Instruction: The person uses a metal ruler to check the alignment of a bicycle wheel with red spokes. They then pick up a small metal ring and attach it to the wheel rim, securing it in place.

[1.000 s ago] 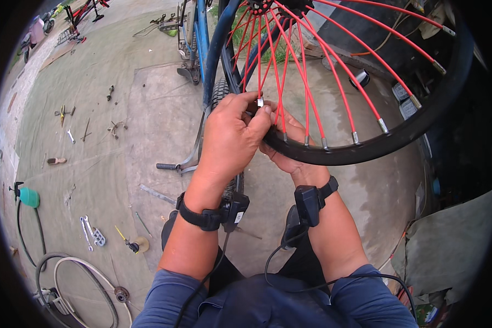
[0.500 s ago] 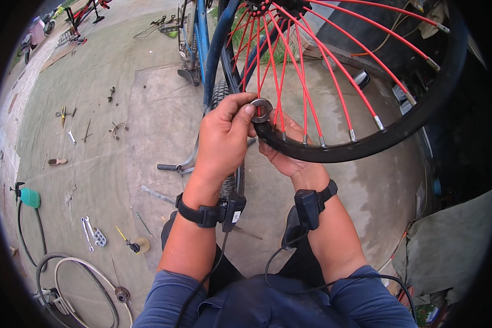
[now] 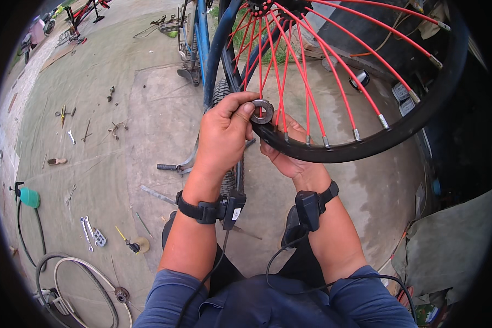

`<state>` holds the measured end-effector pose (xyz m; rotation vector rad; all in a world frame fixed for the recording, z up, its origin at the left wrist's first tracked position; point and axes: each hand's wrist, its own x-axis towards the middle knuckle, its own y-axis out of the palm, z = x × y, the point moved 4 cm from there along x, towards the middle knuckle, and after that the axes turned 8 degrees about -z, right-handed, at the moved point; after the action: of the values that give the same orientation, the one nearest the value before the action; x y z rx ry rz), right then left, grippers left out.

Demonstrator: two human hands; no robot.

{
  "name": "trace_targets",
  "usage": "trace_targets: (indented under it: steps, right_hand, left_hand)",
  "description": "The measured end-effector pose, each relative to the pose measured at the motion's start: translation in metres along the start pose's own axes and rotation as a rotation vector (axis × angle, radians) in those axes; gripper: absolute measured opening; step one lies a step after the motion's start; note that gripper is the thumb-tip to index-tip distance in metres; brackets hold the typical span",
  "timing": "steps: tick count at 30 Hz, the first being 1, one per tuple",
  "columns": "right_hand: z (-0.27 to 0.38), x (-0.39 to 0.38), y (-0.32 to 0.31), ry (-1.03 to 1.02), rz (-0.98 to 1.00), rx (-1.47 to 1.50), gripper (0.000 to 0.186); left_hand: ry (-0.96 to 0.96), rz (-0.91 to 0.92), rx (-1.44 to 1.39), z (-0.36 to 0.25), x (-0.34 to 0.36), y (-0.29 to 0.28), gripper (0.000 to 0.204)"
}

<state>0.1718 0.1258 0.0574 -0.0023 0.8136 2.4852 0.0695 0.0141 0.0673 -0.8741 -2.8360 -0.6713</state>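
My left hand (image 3: 228, 121) pinches a round metal spoke wrench (image 3: 269, 113) between thumb and forefinger. The wrench sits at the left end of the lower rim, around or against a red spoke; its exact seat on the spoke is too small to tell. My right hand (image 3: 290, 157) grips the black wheel rim (image 3: 333, 154) from below, its fingers partly hidden behind the rim. Red spokes (image 3: 376, 109) with silver nipples run up from the rim to the hub. Beside my left hand stands a blue bicycle frame (image 3: 209, 71).
On the floor at left lie wrenches (image 3: 86, 229), a brush (image 3: 57, 162) and pliers (image 3: 63, 113). A green sprayer bottle (image 3: 30, 197) stands beyond them, above coiled tubing (image 3: 42, 262). Below my hands are a knobby tyre (image 3: 228, 183) and a pedal (image 3: 167, 167).
The lower part of the wheel has turned slightly to the right, carrying the spokes with it. The spoke wrench has tilted a little, and more of its hole shows. Both hands keep their grip.
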Motion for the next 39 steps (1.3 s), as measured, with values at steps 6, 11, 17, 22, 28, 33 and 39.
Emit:
trace_targets:
  steps: [6,11,17,22,28,33,39]
  right_hand:
    - [0.002,-0.002,-0.003,0.018,0.061,0.026,0.021]
    - [0.004,-0.004,-0.003,0.016,-0.008,-0.023,0.022]
    - [0.001,0.000,-0.009,-0.006,0.065,-0.059,0.032]
    - [0.005,-0.003,-0.004,-0.006,-0.028,-0.060,0.031]
    - [0.004,-0.005,-0.005,-0.020,-0.031,-0.053,0.032]
    - [0.000,-0.002,-0.006,-0.021,-0.032,-0.053,0.033]
    - [-0.004,0.004,-0.022,0.011,0.143,0.023,0.031]
  left_hand:
    - [-0.067,-0.011,-0.053,0.002,0.000,-0.001,0.017]
    - [-0.005,-0.101,-0.031,-0.002,-0.002,-0.001,0.013]
    - [0.243,-0.191,0.281,-0.005,-0.010,0.000,0.016]
    - [0.350,-0.202,0.452,-0.023,-0.019,0.009,0.025]
    - [0.389,-0.204,0.539,-0.030,-0.021,0.010,0.032]
    - [0.417,-0.212,0.587,-0.031,-0.021,0.011,0.031]
    - [0.429,-0.225,0.611,-0.034,-0.021,0.013,0.030]
